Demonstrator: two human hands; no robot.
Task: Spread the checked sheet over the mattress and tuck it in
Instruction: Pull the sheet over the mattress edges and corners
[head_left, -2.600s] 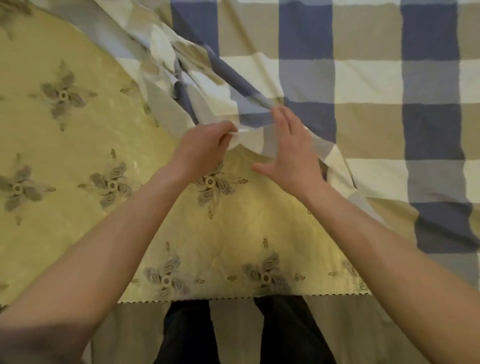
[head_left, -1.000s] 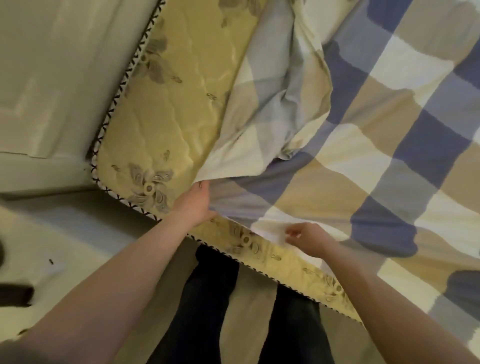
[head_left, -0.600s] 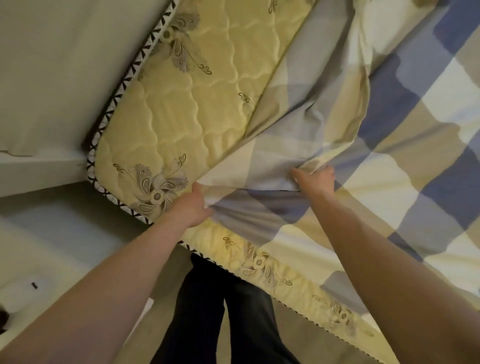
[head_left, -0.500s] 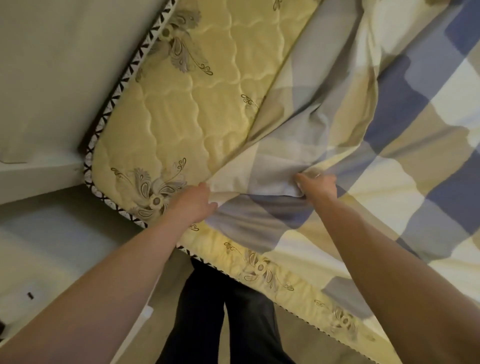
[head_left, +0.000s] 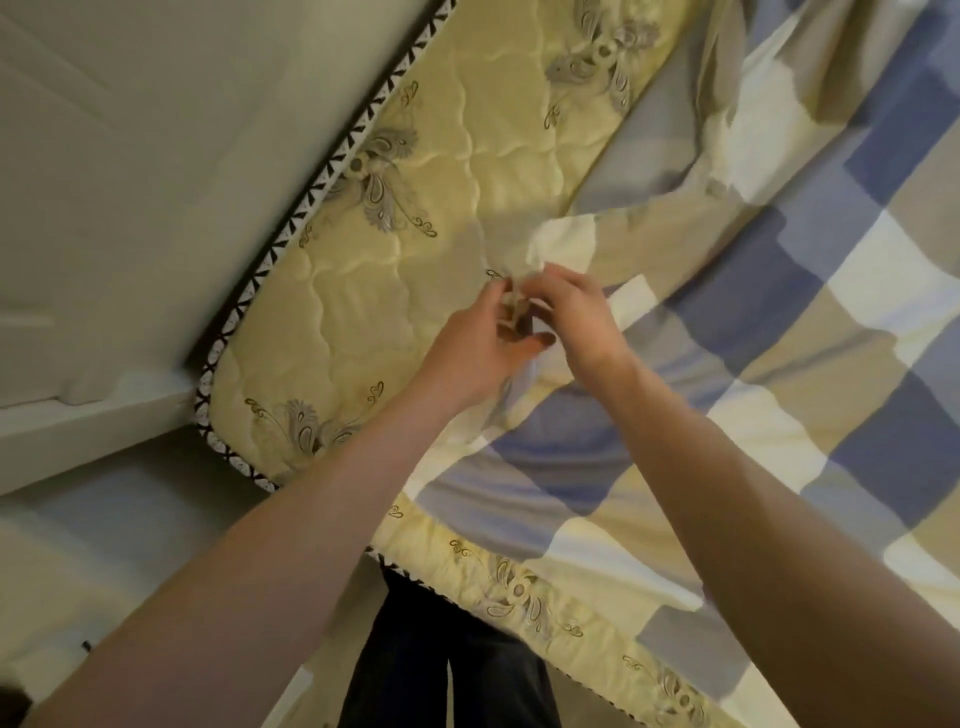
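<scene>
Blue, beige and cream squares are filling the right side of the head view. The soft blue, beige and cream checked sheet (head_left: 779, 364) is lying rumpled over most of the yellow quilted mattress with grey flower motifs (head_left: 374, 291), leaving the near left corner bare up to its black-and-white woven trim (head_left: 306, 200). Both hands are meeting above that bare patch. The left hand (head_left: 470, 358) is curling its grip round a bunched scrap of the sheet's edge, and the right hand (head_left: 579, 317) is pinching the same bunch from the other side, so both grips are clamped on cloth. Blur is hiding exactly which fingers are doing the holding. Below, dark trousers (head_left: 441, 670) are standing against the mattress's near edge, and a pale panel (head_left: 156, 156) is running along its left side. The step in hand seems to be finding the sheet's corner so as to draw it over the bare mattress corner. Doing it well is probably calling for teasing the layers apart until a single hem is showing. The hands would then be sliding apart along that hem and pulling low and evenly toward the trim, so that the checks are running square and enough overhang is remaining for tucking.
</scene>
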